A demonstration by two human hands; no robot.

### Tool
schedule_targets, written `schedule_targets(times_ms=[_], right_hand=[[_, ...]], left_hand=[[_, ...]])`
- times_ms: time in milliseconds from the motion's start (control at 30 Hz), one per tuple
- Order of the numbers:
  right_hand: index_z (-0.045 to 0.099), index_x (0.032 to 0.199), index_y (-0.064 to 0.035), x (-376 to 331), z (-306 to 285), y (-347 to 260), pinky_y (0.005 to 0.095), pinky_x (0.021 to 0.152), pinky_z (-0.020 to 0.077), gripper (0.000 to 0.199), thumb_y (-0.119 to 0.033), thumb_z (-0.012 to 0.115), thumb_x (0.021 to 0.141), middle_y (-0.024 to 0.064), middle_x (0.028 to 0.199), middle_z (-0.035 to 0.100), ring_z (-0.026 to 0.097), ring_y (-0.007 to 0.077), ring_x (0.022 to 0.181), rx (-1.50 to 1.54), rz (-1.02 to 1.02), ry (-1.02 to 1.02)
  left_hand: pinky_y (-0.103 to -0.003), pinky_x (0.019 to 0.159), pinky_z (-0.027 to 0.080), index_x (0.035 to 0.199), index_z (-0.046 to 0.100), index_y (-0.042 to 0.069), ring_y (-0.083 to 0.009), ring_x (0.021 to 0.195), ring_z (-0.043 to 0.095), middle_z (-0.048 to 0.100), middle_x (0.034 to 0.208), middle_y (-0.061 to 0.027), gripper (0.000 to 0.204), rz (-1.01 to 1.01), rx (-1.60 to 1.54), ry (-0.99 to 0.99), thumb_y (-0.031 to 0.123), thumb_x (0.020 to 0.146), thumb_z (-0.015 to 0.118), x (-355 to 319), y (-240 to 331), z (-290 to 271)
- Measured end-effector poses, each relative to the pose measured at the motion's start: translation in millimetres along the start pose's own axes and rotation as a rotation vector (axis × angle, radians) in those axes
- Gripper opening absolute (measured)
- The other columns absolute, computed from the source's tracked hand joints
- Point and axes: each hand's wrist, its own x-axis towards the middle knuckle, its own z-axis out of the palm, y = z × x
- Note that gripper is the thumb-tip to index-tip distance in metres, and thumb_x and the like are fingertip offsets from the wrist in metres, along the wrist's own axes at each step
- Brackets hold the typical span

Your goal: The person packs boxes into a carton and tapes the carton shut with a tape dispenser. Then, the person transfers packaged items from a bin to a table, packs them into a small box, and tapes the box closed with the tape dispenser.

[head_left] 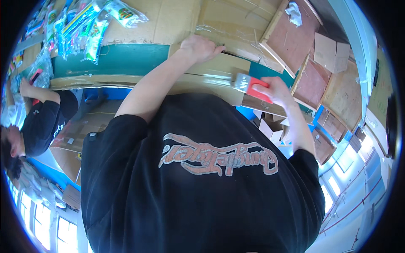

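Observation:
My right hand grips a red tape dispenser at the near edge of a brown cardboard piece. A shiny clear strip of tape stretches leftward from the dispenser along the cardboard. My left hand rests at the far edge of the same piece, its fingers curled down on it. The fingertips are partly hidden, beside a small dark spot. Under the cardboard lies a green table surface.
Bagged colourful items are heaped at the far left. A co-worker handles plastic bags there. Wooden trays stand at the right, near an opened carton. A larger carton sits below the table edge at left.

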Motion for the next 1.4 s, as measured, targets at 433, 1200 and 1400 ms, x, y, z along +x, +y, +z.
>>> schedule_targets(times_ms=[433,1200,1400], right_hand=[[0.071,0.090,-0.0116,-4,14,83,0.0440,0.075,0.0516,0.052,-0.061,0.059,0.085,0.0134,0.087,0.069,0.067,0.0333,0.086,-0.289,0.135,-0.010],[0.054,0.103,0.0006,97,170,114,0.0515,0.073,0.0498,0.058,-0.056,0.050,0.094,0.0276,0.096,0.064,0.063,0.0469,0.089,0.182,0.047,0.625],[0.056,0.106,-0.0057,-9,146,120,0.0513,0.077,0.0496,0.049,-0.053,0.055,0.093,0.0233,0.102,0.066,0.063,0.0446,0.093,-0.174,0.363,0.517]], left_hand=[[-0.044,0.080,0.055,0.075,0.073,0.007,-0.0318,0.083,0.069,0.072,0.084,-0.0142,0.064,-0.073,0.069,0.137,0.043,0.102,0.027,3,10,8],[-0.049,0.103,0.033,0.124,0.055,0.001,-0.0292,0.117,0.050,0.055,0.120,-0.0165,0.094,0.119,0.077,0.580,0.079,0.072,0.054,-33,19,66],[-0.042,0.090,0.047,0.101,0.067,0.007,-0.0300,0.106,0.057,0.063,0.103,-0.0119,0.044,0.085,-0.258,0.799,0.047,0.086,0.057,-17,10,99]])
